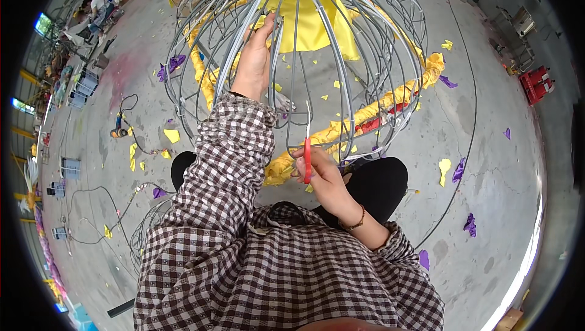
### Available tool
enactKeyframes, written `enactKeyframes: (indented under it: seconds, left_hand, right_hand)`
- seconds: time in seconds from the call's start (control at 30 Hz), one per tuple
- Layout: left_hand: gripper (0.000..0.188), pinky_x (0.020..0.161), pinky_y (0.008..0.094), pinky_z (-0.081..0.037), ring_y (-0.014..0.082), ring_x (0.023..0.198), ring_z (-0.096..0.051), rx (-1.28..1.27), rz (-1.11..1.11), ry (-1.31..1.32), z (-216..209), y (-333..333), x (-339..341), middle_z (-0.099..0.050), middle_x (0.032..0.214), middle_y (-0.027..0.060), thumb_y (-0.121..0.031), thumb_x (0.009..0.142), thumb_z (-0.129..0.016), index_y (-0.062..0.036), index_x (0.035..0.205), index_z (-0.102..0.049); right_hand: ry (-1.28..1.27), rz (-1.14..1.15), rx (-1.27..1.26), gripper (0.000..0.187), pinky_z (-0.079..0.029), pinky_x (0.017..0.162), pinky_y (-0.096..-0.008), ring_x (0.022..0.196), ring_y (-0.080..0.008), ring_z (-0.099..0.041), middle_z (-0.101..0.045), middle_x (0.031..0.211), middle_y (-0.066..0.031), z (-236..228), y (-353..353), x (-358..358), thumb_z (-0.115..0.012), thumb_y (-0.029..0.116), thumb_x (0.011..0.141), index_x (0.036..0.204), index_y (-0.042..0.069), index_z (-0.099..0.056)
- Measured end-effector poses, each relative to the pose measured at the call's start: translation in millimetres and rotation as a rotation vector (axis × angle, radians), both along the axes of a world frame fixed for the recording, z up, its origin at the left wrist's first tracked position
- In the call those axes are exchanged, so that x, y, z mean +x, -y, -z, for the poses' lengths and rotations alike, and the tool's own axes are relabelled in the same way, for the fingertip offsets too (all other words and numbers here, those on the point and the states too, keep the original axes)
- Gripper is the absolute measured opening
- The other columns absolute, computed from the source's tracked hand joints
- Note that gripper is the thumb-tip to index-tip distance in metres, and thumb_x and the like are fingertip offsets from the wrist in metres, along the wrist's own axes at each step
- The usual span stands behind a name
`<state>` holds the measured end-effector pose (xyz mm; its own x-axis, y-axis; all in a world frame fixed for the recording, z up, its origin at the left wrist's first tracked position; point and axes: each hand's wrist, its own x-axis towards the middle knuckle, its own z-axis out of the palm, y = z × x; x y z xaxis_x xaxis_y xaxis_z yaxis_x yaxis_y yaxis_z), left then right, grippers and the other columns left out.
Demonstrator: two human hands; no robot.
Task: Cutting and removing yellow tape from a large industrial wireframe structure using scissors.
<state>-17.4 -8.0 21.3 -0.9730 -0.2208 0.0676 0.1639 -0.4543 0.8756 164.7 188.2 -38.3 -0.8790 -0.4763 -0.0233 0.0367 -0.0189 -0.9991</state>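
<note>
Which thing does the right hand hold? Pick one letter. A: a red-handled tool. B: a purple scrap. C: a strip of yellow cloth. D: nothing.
A: the right hand is closed round a red-handled tool, its thin metal tip pointing up toward the grey wire frame, which the left hand touches.

Only 1 view is given, from a fisheye camera on the person's head, looking steeply down over the checked shirt (pixel 268 270) and both forearms. It sits close to the round wire frame (pixel 341 57), which fills the upper middle. The concrete floor (pixel 487 148) curves away to a dark rim; the picture's left is the person's left.
</note>
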Motion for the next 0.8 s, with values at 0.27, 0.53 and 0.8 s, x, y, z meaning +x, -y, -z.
enactKeyframes:
  seconds: [0.27, 0.53, 0.8]
  left_hand:
    - [0.042, 0.111, 0.0353, -0.026, 0.0155, 0.129, -0.044, -0.034, -0.033, -0.059, 12.1, 4.3, -6.7, -0.054, 0.137, 0.002, -0.03, 0.1, -0.054, -0.0052, 0.134, -0.056]
    - [0.036, 0.11, 0.0331, -0.029, 0.0149, 0.131, -0.044, -0.024, -0.062, -0.033, 3.7, -0.1, -1.0, -0.053, 0.142, 0.0029, -0.019, 0.1, -0.05, -0.004, 0.132, -0.056]
    - [0.028, 0.107, 0.029, -0.034, 0.0186, 0.128, -0.048, 0.1, 0.036, -0.102, 9.1, 8.1, -11.8, -0.054, 0.141, 0.009, -0.014, 0.098, -0.05, -0.0029, 0.123, -0.058]
  right_hand:
    - [-0.003, -0.022, -0.001, 0.032, -0.042, 0.092, -0.031, 0.107, -0.0195, -0.052, -0.058, 0.115, -0.0089, -7.2, 3.0, 5.8, -0.054, 0.027, 0.102, 0.102, -0.003, -0.064]
    - [-0.01, -0.038, 0.032, 0.034, -0.042, 0.091, -0.0306, 0.104, -0.02, -0.052, -0.058, 0.114, -0.0089, -8.2, 2.6, 6.5, -0.055, 0.029, 0.101, 0.104, -0.004, -0.064]
    - [-0.001, -0.051, 0.024, 0.034, -0.042, 0.091, -0.0308, 0.104, -0.02, -0.052, -0.058, 0.112, -0.0091, -1.8, 4.0, 7.5, -0.055, 0.028, 0.101, 0.105, -0.005, -0.063]
